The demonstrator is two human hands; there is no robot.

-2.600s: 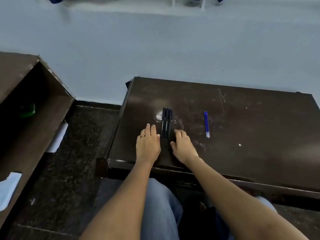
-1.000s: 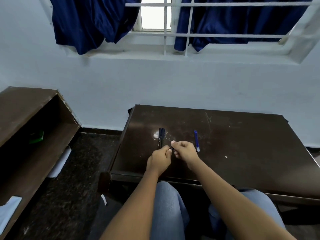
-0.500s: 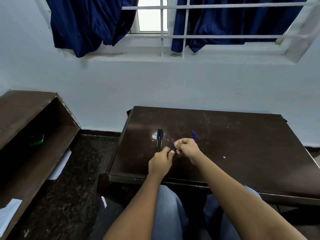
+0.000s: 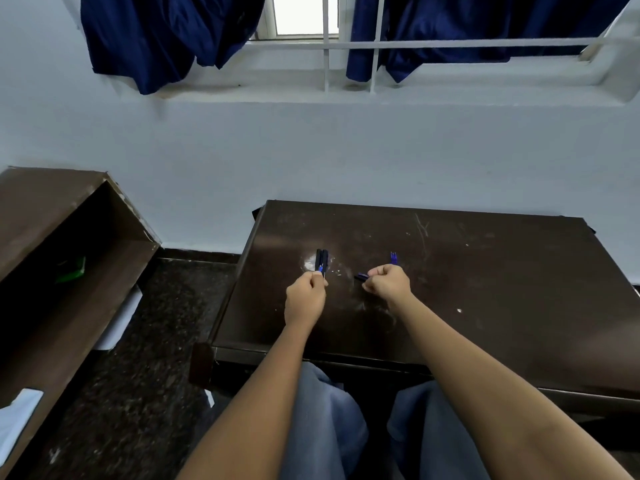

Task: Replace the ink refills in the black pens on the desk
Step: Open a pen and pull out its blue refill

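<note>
Pen split, half per hand.
Left hand (image 4: 306, 301) fingers clamp blue-tipped half (image 4: 322, 270), right hand (image 4: 388, 285) dark half (image 4: 362, 276); slack grip, I lose parts off desk (image 4: 485, 271).

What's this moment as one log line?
left hand: grips blue-tipped pen piece | right hand: grips dark pen piece | black pens, blue refills: on desk

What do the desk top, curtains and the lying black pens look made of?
Desk top: probably dark brown laminate or varnished wood; glossy glare patch, pale scratches. Curtains: dark blue woven cloth, slight sheen, soft folds. Black pens: likely plastic, smooth; too small to be sure.
</note>
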